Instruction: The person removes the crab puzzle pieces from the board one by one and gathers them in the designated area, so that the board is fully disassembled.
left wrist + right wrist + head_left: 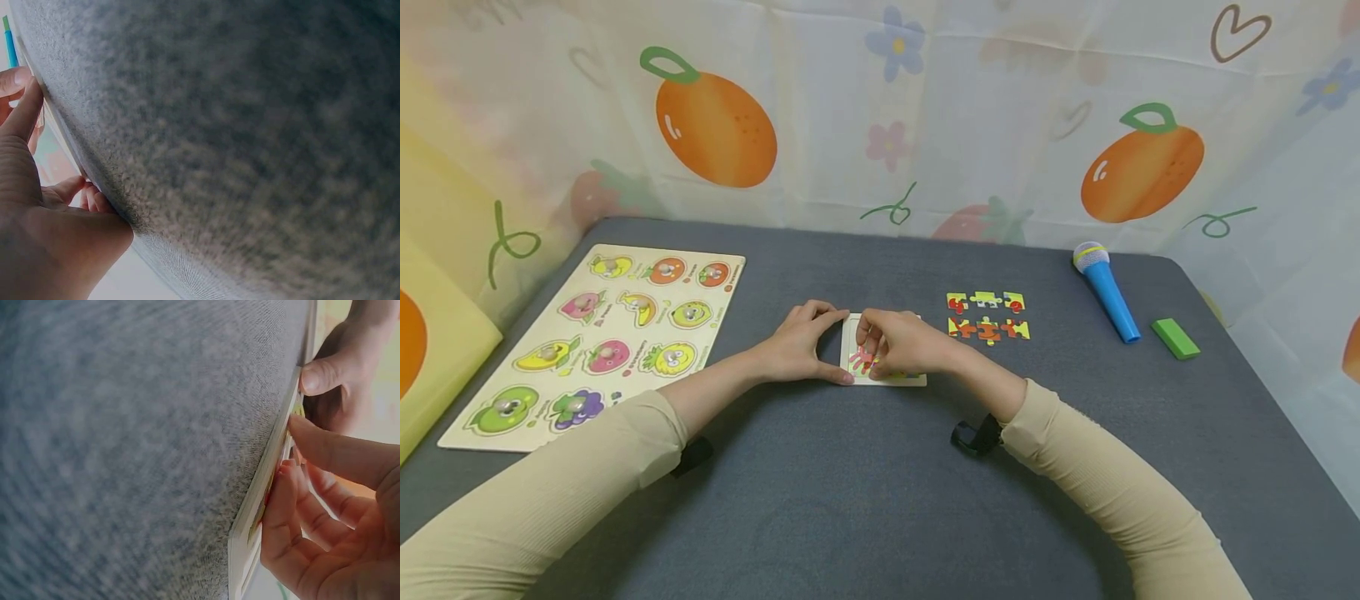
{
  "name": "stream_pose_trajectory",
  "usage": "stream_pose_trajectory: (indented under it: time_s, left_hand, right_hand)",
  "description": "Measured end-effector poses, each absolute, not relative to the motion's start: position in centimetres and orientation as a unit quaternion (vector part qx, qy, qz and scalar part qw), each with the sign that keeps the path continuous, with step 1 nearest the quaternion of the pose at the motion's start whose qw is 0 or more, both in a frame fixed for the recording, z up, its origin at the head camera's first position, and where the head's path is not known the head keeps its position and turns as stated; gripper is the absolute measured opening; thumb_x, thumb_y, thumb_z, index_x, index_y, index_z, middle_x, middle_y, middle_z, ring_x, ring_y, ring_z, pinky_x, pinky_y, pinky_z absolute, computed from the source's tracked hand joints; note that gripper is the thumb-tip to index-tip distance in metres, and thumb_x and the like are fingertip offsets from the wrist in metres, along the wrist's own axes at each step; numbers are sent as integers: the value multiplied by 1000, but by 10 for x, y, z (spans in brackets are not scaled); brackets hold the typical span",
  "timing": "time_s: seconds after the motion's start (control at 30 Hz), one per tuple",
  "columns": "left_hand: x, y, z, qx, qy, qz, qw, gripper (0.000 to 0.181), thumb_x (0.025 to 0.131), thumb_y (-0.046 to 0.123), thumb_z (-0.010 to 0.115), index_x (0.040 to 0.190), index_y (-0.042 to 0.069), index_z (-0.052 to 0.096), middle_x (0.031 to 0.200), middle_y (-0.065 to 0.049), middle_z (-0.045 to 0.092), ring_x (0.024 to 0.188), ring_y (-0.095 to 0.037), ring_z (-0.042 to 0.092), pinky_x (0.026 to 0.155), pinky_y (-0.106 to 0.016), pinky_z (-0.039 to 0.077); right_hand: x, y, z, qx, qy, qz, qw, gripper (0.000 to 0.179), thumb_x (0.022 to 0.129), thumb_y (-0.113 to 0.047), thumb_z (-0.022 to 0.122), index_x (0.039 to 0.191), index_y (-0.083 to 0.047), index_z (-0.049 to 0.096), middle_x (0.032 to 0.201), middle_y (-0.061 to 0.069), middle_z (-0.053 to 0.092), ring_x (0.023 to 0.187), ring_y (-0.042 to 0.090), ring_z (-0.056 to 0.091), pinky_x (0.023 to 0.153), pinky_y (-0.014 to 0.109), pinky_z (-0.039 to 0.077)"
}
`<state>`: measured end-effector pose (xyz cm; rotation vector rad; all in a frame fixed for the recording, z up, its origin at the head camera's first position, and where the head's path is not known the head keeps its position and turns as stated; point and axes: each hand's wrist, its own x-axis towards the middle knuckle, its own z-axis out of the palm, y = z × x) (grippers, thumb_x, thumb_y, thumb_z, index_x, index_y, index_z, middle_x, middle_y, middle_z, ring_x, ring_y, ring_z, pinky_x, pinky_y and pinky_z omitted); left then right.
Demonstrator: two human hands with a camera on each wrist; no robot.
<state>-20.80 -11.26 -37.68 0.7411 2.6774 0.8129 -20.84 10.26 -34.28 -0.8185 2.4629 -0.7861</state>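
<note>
A small white-rimmed puzzle board [912, 382] lies flat on the table between both hands. My left hand [801, 343] holds its left side, the thumb at the near corner and the index finger at the far corner. Over the board, my right hand [906, 342] has curled fingers, with thumb and fingertips low at the surface, seemingly pinching a puzzle piece that they mostly hide. Red and yellow picture parts [862, 360] show under these fingers. In the right wrist view the board's edge [240, 537] runs beside the right fingertips. Loose jigsaw pieces [988, 330] lie in two rows to the right.
A large wooden fruit peg board [617, 317] lies at the left. Toward the right back are a blue toy microphone [1108, 296] and a green block [1176, 339]. A fruit-printed curtain [835, 125] stands behind the dark grey table [850, 500].
</note>
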Motion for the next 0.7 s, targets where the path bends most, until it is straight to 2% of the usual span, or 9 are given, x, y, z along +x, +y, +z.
stream_pose_trajectory:
  time_s: [0.37,0.53,0.7]
  left_hand:
    - [-208,-113,-377,252,920,275,123,100,73,44,85,153,8,37,149,-19,35,135,-38,33,111,-58,30]
    - [-208,-113,-377,251,920,277,121,100,72,44,85,152,7,37,149,-19,36,135,-38,33,111,-57,29]
    - [-207,-112,-377,251,920,277,122,100,73,44,85,152,7,37,149,-19,35,136,-38,33,111,-57,29]
  right_hand:
    - [-209,102,-343,-289,886,-290,215,17,93,-5,61,109,-8,59,96,8,70,67,12,60,61,22,47]
    - [-209,102,-342,-267,888,-303,220,16,94,-3,54,109,-7,60,95,9,72,66,13,58,60,22,45]
    - [-211,102,-342,-246,883,-322,238,17,93,-3,56,110,-6,60,92,10,70,66,13,56,61,23,45]
